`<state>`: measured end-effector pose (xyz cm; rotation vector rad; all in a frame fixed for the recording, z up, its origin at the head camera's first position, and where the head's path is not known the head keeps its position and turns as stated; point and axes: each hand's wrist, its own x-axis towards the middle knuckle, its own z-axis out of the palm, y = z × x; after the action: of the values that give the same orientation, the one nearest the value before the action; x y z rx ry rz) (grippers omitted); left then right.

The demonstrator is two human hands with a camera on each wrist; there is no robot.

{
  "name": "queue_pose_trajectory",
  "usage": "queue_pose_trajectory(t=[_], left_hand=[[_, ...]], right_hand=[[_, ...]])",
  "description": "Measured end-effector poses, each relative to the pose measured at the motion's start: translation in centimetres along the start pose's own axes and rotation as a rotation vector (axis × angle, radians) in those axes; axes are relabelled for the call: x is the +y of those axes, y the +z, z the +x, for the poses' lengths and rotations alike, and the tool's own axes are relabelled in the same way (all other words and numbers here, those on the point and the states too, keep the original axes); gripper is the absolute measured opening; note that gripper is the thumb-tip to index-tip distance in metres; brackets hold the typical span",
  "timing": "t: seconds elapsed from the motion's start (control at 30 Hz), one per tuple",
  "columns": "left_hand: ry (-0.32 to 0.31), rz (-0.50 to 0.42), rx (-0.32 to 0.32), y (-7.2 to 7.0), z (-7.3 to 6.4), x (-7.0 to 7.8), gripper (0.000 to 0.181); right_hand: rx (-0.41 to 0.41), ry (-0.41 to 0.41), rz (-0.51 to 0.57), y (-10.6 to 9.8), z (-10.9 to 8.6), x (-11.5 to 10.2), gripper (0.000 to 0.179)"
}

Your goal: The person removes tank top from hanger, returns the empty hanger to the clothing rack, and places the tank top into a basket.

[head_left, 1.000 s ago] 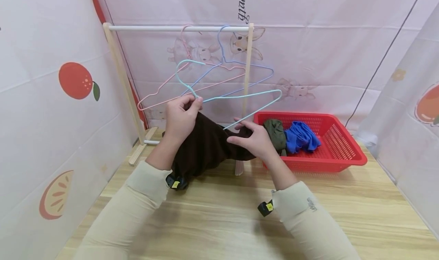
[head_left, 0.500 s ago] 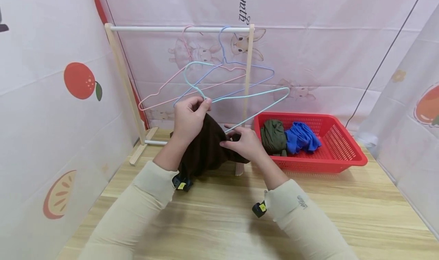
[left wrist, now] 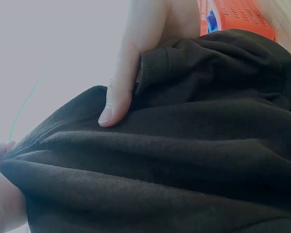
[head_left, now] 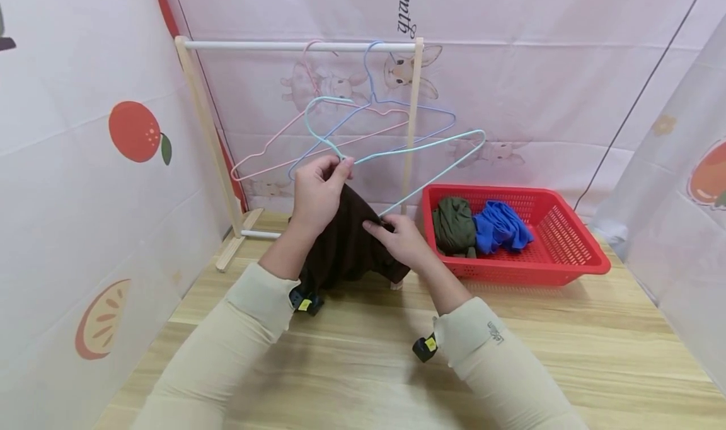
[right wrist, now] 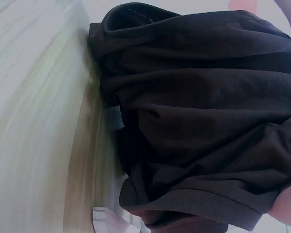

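My left hand (head_left: 319, 193) pinches the neck of a mint-green wire hanger (head_left: 386, 153) together with the top edge of a dark brown shirt (head_left: 351, 241). The hanger's hook points up, and its right arm sticks out bare beyond the cloth. At the shirt's opening, my right hand (head_left: 405, 244) pinches the edge between thumb and fingers, right by the hanger's lower bar. In the left wrist view the right thumb (left wrist: 117, 102) lies over the shirt's ribbed edge (left wrist: 63, 119). Folds of the shirt (right wrist: 199, 92) hang over the wooden table in the right wrist view. The hanger's left arm is hidden.
Behind the hands stands a small rack with a white rail (head_left: 244, 46). A pink hanger (head_left: 266, 146) and a blue hanger (head_left: 433, 110) hang from it. At the right, a red basket (head_left: 510, 272) holds olive-green cloth (head_left: 454, 226) and blue cloth (head_left: 501, 227).
Both hands have drawn closer together, the left moving right with hanger and shirt. The right fingers, spread before, now pinch the shirt edge. The hanger's free arm has tilted higher.
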<state>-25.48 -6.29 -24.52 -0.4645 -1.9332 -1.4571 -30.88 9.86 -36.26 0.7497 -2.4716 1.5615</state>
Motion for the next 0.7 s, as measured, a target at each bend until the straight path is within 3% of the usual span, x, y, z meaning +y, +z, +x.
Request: queue_pose_trajectory(t=[0.27, 0.47, 0.7], left_hand=[[-0.012, -0.103, 0.013, 0.5, 1.1, -3.3, 0.023], [0.000, -0.242, 0.024, 0.5, 1.4, -4.5, 0.022], [-0.008, -0.381, 0.040, 0.6, 1.5, -5.3, 0.018]], right_hand=[[0.034, -0.016, 0.053, -0.1, 0.1, 0.2, 0.025], [0.096, -0.047, 0.154, -0.2, 0.2, 0.2, 0.022], [0.129, -0.019, 0.156, -0.9, -1.1, -3.4, 0.019]])
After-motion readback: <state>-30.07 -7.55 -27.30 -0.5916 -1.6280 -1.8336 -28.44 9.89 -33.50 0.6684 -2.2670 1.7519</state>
